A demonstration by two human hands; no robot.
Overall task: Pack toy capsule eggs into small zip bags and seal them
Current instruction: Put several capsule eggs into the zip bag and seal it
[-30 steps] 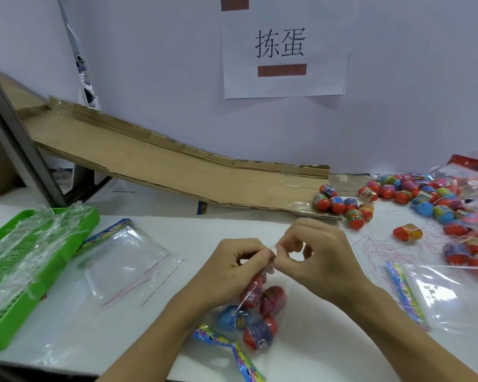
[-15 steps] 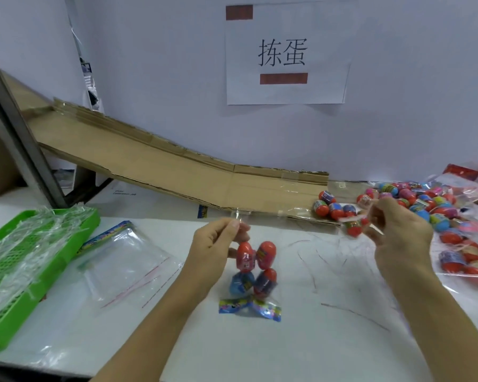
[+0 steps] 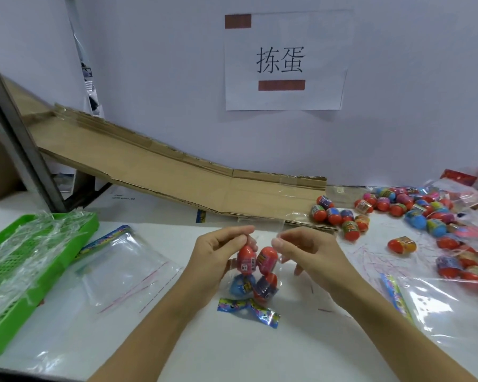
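A small clear zip bag (image 3: pixel 255 274) with several capsule eggs in it, red ones above and blue and dark ones below, hangs upright at the table's middle, its colourful printed header (image 3: pixel 248 311) resting on the white table. My left hand (image 3: pixel 218 255) pinches the bag's top left corner. My right hand (image 3: pixel 305 250) pinches the clear top edge at the right. A heap of loose capsule eggs (image 3: pixel 414 210) lies at the right, with one single egg (image 3: pixel 402 244) nearer.
A cardboard ramp (image 3: pixel 177 175) slopes down from the back left to the eggs. A green basket (image 3: pixel 25 268) with plastic wrap stands at the left. Empty zip bags lie flat at the left (image 3: pixel 122 268) and front right (image 3: pixel 447 310). A paper sign (image 3: pixel 284 62) hangs on the wall.
The bag was lifted upright from lying on the table. My right hand swung out to the right, then came back and now pinches the bag's top edge again.
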